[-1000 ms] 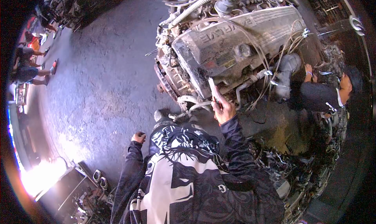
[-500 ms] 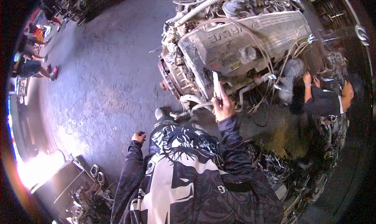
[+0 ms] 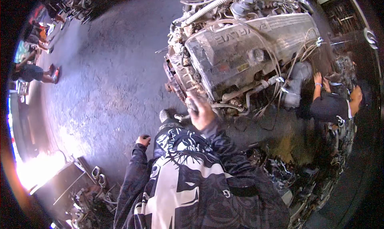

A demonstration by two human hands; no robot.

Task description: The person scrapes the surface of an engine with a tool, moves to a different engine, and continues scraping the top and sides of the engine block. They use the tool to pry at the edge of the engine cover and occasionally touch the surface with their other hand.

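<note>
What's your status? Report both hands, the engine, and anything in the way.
Right hand blurred beside engine, contents unclear. Left hand low, apart from it. Engine grimy, cables draped across it.

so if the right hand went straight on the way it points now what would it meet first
Probably the rusty metal part at the left end of the engine in the picture, just beyond the right hand's fingers; blur and unclear depth leave that uncertain.

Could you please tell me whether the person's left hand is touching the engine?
Apart: the head view shows the left hand beside the person's body, with a strip of floor visible between it and the engine.
</note>
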